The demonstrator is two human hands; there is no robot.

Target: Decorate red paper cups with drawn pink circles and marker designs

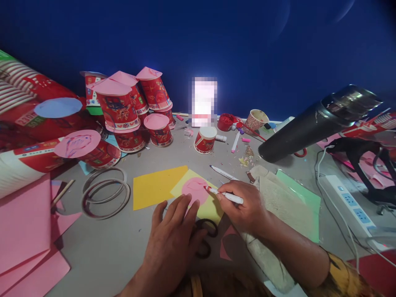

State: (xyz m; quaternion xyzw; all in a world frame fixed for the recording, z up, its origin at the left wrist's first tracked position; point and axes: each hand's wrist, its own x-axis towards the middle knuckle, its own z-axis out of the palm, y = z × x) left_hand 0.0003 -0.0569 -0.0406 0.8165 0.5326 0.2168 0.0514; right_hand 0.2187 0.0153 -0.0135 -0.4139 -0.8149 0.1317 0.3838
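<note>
My right hand is closed around a white marker with a red tip, and the tip touches a pink paper circle. The circle lies on a pale yellow sheet, which overlaps a darker yellow sheet. My left hand lies flat with fingers stretched out, its fingertips on the near edge of the pink circle. Black scissors lie on the table partly under my left hand.
Red paper cups with pink paper lids are stacked at the back left. Pink sheets lie at left, tape rings beside them. A black hot-air tool, a power strip, a second marker and a green sheet sit at right.
</note>
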